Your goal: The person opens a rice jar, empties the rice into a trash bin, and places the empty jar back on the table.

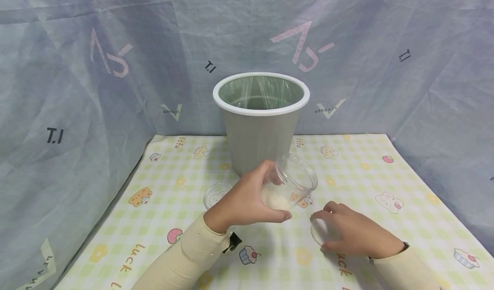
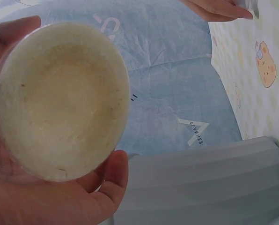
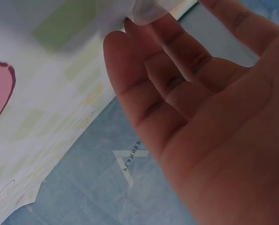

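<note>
My left hand (image 1: 247, 197) grips a clear plastic jar (image 1: 295, 174) around its side, above the table and in front of the bin. The jar is tilted, with its uncovered threaded mouth towards the upper right. Whitish contents (image 1: 275, 197) lie low inside it; the left wrist view shows them pale and grainy through the jar's base (image 2: 64, 103). At the right, my right hand (image 1: 353, 230) pinches a clear round lid (image 1: 318, 233) by its rim, at or just over the tablecloth. In the right wrist view only a bit of the lid (image 3: 148, 10) shows at the fingertips.
A grey bin (image 1: 262, 131) with a white rim and a clear liner stands at the back middle. Left of it, partly behind my left forearm, a clear round container (image 1: 213, 192) rests on the checked tablecloth (image 1: 355, 174). Blue-grey fabric (image 1: 185, 45) encloses the back and sides.
</note>
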The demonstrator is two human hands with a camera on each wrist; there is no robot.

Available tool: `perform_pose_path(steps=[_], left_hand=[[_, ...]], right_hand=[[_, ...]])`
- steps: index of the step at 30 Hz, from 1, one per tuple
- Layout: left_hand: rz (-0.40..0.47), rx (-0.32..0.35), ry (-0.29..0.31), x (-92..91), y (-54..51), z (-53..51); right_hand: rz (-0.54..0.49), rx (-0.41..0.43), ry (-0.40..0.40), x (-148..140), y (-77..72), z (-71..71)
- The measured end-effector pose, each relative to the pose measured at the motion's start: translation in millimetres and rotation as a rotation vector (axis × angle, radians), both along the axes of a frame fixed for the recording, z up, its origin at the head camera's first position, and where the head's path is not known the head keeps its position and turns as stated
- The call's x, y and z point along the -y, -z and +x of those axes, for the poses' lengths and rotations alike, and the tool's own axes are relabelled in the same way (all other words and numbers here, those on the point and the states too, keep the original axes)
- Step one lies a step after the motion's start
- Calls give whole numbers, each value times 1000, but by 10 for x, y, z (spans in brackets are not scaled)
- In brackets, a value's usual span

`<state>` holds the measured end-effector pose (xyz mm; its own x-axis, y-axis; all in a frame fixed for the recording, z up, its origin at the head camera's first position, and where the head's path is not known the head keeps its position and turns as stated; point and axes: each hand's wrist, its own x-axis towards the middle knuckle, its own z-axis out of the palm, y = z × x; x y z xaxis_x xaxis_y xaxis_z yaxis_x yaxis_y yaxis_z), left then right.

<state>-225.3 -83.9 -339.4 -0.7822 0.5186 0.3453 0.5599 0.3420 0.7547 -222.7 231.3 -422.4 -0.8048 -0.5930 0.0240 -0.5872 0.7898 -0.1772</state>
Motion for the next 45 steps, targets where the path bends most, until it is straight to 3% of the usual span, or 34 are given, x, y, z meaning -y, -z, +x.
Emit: perform_pose_path(steps=[12,21,28,35,45], left_hand=[[0,-5,0,19,-22,9],[20,-13,3,51,-55,18],[43,-16,23,59,-72,27],[61,-14,33,69,-92,34],[86,-10,34,93,-110,41]], right_hand=[[17,24,33,15,16,9],[14,-18,-6,80,-158,-85],[-32,-217,-32,179,-394,-277],[-114,-395,49,274,-677,-555],[-284,-418,189,456,-1183,-762]])
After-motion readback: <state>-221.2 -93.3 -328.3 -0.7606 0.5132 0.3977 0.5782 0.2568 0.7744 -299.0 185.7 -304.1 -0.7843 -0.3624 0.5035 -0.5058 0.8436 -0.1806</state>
